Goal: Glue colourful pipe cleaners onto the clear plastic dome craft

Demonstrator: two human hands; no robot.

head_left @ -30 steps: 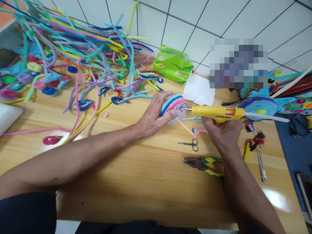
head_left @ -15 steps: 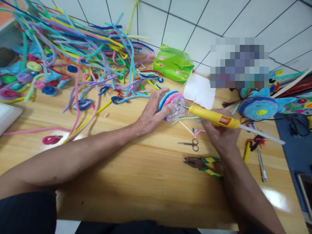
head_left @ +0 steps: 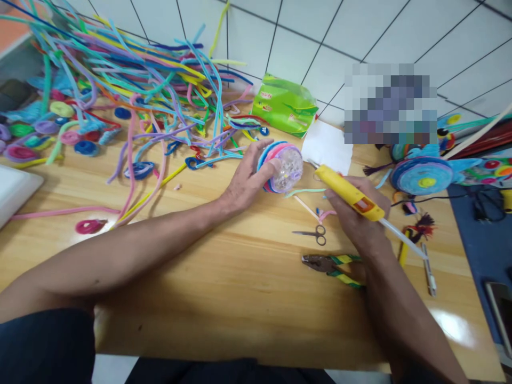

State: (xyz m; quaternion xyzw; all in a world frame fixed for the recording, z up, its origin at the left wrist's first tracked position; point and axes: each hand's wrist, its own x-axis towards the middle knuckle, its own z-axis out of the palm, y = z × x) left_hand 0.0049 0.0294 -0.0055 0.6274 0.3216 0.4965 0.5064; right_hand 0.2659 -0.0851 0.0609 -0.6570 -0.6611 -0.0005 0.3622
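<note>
My left hand point(head_left: 250, 178) grips a round disc point(head_left: 288, 169) by its left side, the thumb lying across its face. Blue, pink and purple bands ring the disc, and its pale, glossy face is turned toward the right. My right hand point(head_left: 358, 205) is wrapped round a yellow glue gun point(head_left: 350, 192) with a white glue stick point(head_left: 404, 238) poking out of its back. The metal nozzle points up and left, a short gap away from the disc. A white sheet of paper point(head_left: 330, 152) lies behind the nozzle.
Small scissors point(head_left: 316, 233) and pliers point(head_left: 330, 265) lie in front of my hands. Tangled fuzzy stems point(head_left: 160, 69) and small coils cover the back left, beside a green packet point(head_left: 284, 106). At the right are a blue round ornament point(head_left: 424, 175), a cable and a cutter point(head_left: 429, 272).
The glue gun's nozzle has come away from the disc's face, and its rear end has tilted lower. The disc has turned slightly, showing more of its face.
</note>
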